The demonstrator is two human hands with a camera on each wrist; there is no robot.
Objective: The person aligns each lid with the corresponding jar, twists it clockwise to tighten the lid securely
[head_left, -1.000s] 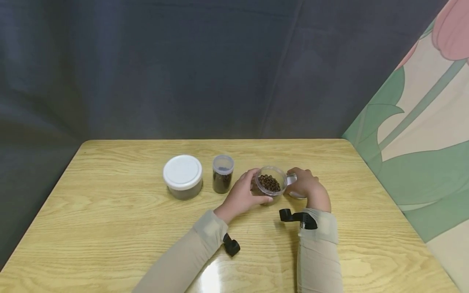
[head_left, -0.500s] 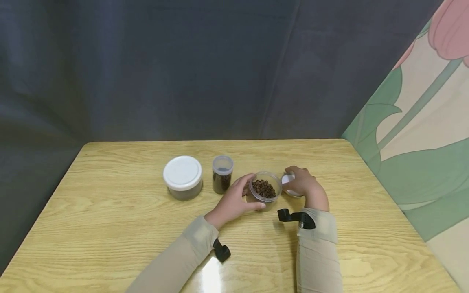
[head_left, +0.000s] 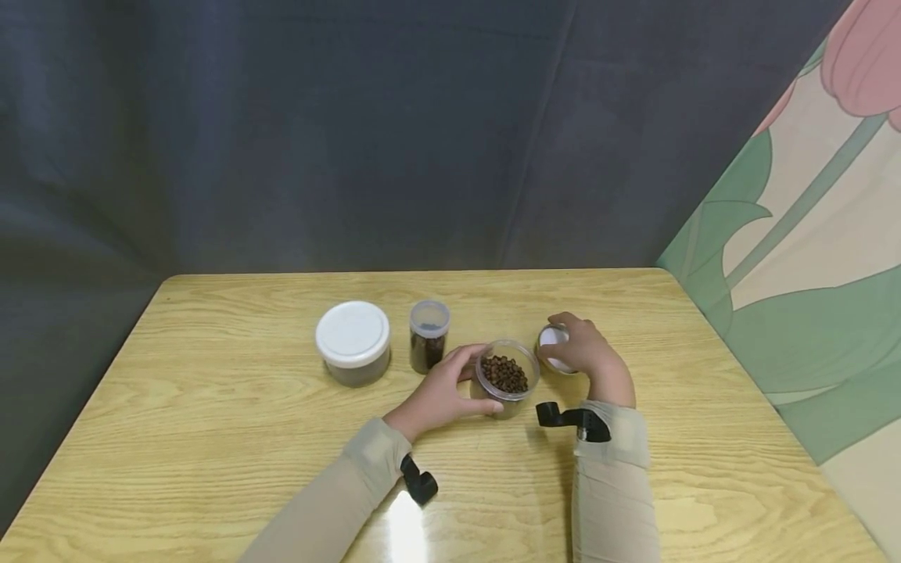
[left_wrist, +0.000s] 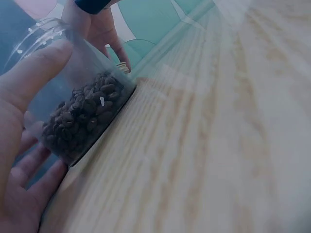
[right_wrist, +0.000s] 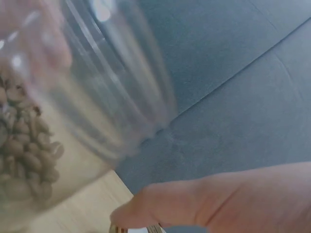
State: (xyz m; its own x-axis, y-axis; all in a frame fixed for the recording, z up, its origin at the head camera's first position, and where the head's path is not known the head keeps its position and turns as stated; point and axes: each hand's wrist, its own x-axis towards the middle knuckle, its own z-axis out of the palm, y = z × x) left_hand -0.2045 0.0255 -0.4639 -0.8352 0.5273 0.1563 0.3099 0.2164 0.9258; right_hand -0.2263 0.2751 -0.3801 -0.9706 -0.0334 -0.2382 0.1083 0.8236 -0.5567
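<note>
On a table (head_left: 211, 461), bean jar (head_left: 519, 397) gripped in left hand (head_left: 442, 397), lid (head_left: 552, 336) just beside, pinched under right hand (head_left: 590, 356)

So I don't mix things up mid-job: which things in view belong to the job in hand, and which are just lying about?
In the job:
open jar, held by the left hand
coffee beans, inside it
lid, held by the right hand

Apparently just lying about:
white-lidded tub
narrow jar, beside it
</note>
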